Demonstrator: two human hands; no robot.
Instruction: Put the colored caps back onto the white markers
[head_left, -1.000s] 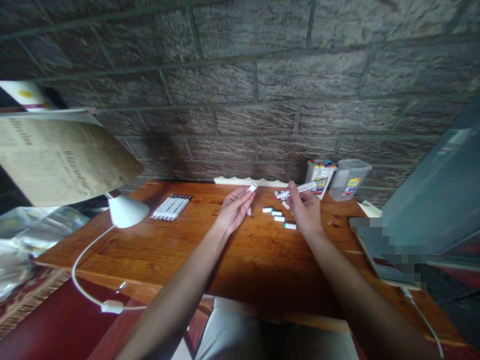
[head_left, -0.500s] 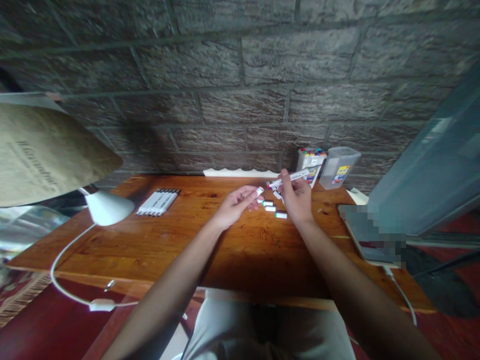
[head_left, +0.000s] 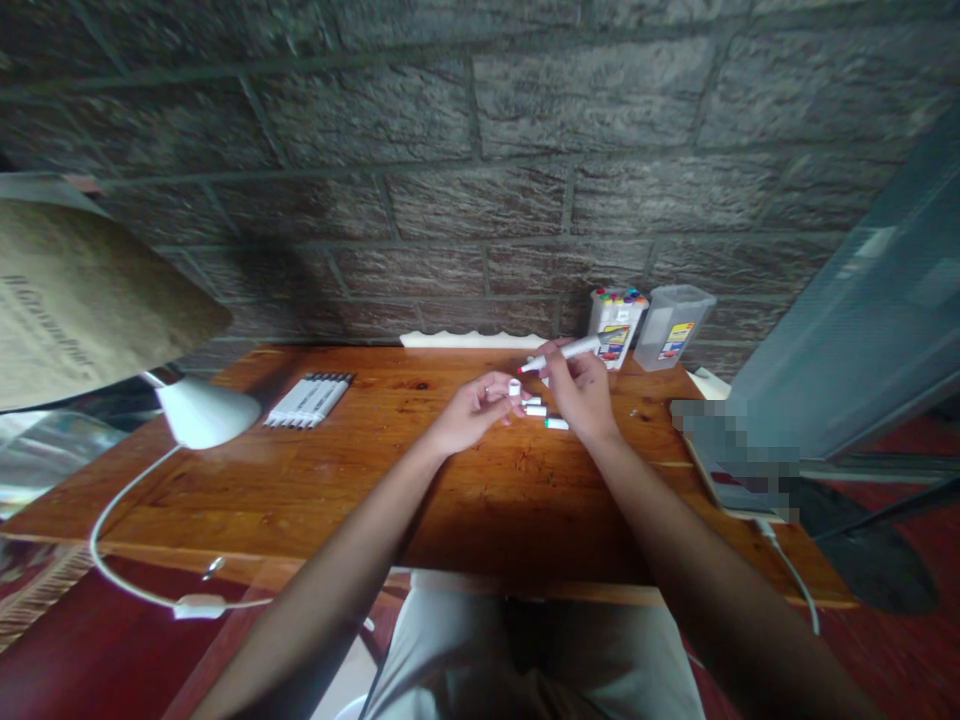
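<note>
The left hand (head_left: 478,408) pinches a small white cap (head_left: 514,390); the right hand (head_left: 583,388) grips a white pen (head_left: 576,348). Pen and cap are left of the pen box (head_left: 619,330). Over the last second the pen's red end has come close above the cap, now more upright; they look nearly lined up, not joined. Loose caps (head_left: 556,424) lie left of the pen box, nearer the person.

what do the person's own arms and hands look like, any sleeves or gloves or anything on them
The left arm and right arm are bare as far as they show, with no sleeve, watch or bracelet in view. The left hand and right hand wear no gloves. Whether there is a ring is too small to tell.
</note>
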